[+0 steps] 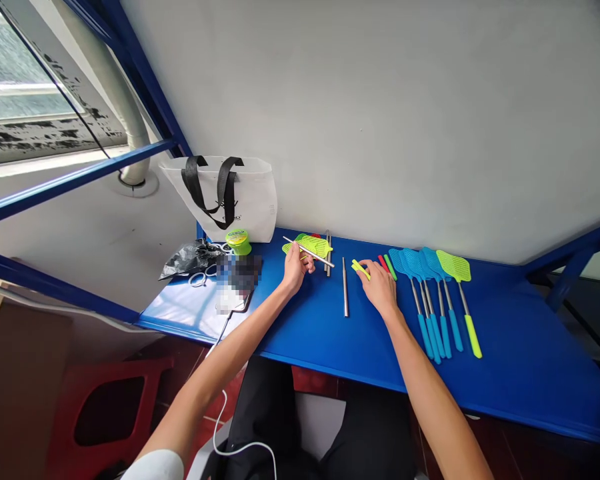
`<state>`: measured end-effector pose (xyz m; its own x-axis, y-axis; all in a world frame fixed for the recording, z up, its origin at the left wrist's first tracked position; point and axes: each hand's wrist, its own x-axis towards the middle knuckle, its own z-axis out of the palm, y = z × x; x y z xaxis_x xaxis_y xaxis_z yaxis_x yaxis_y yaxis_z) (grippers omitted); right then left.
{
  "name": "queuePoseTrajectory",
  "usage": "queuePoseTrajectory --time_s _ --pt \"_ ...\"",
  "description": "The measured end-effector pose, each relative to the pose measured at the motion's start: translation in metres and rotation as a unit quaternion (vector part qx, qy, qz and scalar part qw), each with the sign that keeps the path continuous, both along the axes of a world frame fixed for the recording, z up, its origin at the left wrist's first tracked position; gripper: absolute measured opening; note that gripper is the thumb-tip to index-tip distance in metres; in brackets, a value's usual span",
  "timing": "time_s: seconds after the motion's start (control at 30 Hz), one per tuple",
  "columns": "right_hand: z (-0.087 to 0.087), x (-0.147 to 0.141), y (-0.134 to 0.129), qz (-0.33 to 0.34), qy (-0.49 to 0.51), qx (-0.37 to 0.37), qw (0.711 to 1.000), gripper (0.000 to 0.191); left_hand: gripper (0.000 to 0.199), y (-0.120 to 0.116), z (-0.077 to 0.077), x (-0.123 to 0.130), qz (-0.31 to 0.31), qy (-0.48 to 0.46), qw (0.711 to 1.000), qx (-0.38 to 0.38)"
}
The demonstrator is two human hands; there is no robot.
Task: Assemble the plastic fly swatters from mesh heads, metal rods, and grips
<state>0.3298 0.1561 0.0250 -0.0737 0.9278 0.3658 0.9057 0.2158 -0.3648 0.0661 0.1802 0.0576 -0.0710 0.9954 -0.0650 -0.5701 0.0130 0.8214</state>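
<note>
A: What's on the long blue table (500,353)?

B: Biggest first: a white tote bag with black straps (220,200) at the far left. On the right, a row of blue plastic fly swatters (420,267) and one lime-green fly swatter (454,268), heads to the wall.

A: Hands?

B: Left hand (295,267): grip pressed together, pinching a thin steel rod (307,252) between thumb and fingers. The rod's long axis slants down to the right, across a lime-green mesh swatter head (314,245).

A: Right hand (377,288)?

B: Fingers (363,268) are on a short lime-green sleeve (360,269), on the table just left of that hand. Can't tell from here if that grip is pinching it or only resting.

A: What's between them?

B: A loose steel rod (345,287), lying lengthwise toward the wall. The held rod's tip points across it at the sleeve, and the right hand is the nearer one to the sleeve.
</note>
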Motion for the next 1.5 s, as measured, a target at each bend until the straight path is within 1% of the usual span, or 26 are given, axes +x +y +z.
queuePoseTrajectory --time_s 0.1,0.17,0.23,0.33,0.43,0.5,0.63,0.9,1.1,1.2,1.33,1.4,1.5 --pt "0.004 -0.003 -0.001 -0.007 0.012 0.011 1.000 0.044 0.053 0.000 -0.002 -0.005 0.012 0.000 1.000 0.018" --pt "0.009 -0.007 -0.004 0.000 0.039 0.017 0.999 0.045 0.052 0.000 -0.003 -0.006 0.021 0.007 0.999 0.025" --pt "0.017 -0.012 -0.008 0.033 0.088 0.016 0.995 0.047 0.052 0.000 -0.005 -0.006 0.032 0.014 0.999 0.026" --pt "0.031 -0.022 -0.017 0.102 0.154 0.003 0.983 0.049 0.054 -0.001 -0.009 -0.004 0.049 0.018 0.998 0.026" --pt "0.041 -0.031 -0.026 0.149 0.178 -0.001 0.973 0.045 0.055 -0.002 -0.012 -0.002 0.060 0.020 0.998 0.028" --pt "0.045 -0.034 -0.030 0.170 0.190 0.007 0.967 0.040 0.056 -0.003 -0.013 -0.002 0.062 0.023 0.997 0.030" --pt "0.047 -0.035 -0.032 0.189 0.209 0.023 0.959 0.034 0.056 -0.003 -0.012 -0.003 0.068 0.025 0.997 0.030" --pt "0.047 -0.035 -0.033 0.208 0.189 0.053 0.958 0.027 0.053 -0.002 -0.013 -0.004 0.070 0.033 0.996 0.034" --pt "0.044 -0.037 -0.034 0.208 0.179 0.067 0.959 0.029 0.056 -0.004 -0.009 -0.005 0.071 0.069 0.993 0.059" --pt "0.039 -0.040 -0.034 0.201 0.176 0.069 0.961 0.031 0.057 -0.010 -0.004 -0.003 0.045 0.093 0.992 0.077" --pt "0.033 -0.044 -0.034 0.195 0.180 0.064 0.962 0.031 0.056 -0.020 0.003 0.004 -0.037 0.152 0.981 0.112" --pt "0.032 -0.047 -0.035 0.195 0.187 0.046 0.962 0.031 0.055 -0.025 0.004 0.008 -0.069 0.176 0.974 0.125" --pt "0.033 -0.050 -0.037 0.202 0.202 0.000 0.958 0.034 0.057 -0.026 0.006 0.009 -0.086 0.186 0.972 0.119"
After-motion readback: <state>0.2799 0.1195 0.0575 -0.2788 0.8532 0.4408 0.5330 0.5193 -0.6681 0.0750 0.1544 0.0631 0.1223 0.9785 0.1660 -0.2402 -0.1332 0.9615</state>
